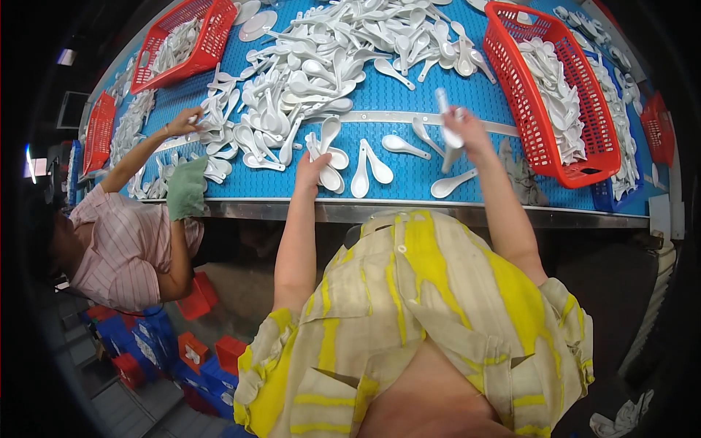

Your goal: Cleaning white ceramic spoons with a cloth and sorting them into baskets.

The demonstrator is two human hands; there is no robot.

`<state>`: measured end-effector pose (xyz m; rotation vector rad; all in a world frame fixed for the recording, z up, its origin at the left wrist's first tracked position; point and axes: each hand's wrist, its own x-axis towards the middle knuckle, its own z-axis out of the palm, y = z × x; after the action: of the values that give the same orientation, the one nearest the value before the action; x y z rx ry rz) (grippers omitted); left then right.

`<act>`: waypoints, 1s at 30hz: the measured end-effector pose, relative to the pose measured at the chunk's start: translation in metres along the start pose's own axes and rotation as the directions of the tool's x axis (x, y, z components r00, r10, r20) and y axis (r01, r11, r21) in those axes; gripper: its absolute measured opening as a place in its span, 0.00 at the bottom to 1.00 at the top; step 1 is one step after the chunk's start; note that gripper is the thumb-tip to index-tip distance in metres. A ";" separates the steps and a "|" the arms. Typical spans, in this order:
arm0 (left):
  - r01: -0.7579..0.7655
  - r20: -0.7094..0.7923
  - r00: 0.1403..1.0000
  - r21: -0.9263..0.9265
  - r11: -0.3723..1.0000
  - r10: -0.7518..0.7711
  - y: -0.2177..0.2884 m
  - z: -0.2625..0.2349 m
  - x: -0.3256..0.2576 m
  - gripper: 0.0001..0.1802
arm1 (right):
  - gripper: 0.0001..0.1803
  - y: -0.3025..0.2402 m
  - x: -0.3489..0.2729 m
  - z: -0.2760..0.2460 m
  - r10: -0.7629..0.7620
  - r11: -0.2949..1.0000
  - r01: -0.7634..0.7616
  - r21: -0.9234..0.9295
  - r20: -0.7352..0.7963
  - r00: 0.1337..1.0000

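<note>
My left hand (312, 174) is closed around the handles of several white soup spoons (332, 179), whose bowls fan out to the right of my fingers. My right hand (471, 136) is raised a little over the belt and pinches a white spoon (452, 136), smeared by motion. Between my hands, a pair of spoons (360, 179) lies on the blue belt (409, 186), handles toward each other. Another spoon (406, 146) rests farther right, and one more (453, 184) lies just below my right hand.
A large heap of white spoons (314, 69) covers the belt's far side. Red baskets of spoons stand at right (544, 95) and far left (182, 44). A white strip (409, 117) crosses the belt. At left, a co-worker's bare hand (184, 123) and green-gloved hand (188, 188) work nearby.
</note>
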<state>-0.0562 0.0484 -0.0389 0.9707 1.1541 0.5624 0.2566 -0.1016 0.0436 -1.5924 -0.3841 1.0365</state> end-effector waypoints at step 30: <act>0.022 -0.048 0.999 0.059 0.998 -0.019 0.006 -0.001 -0.009 0.21 | 0.11 0.056 0.007 0.042 -0.285 0.321 0.369 -0.872 0.283 0.916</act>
<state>-0.0592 0.0448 -0.0296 1.0001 1.2274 0.5396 0.2122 -0.0873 -0.0094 -2.2974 -1.5097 0.5127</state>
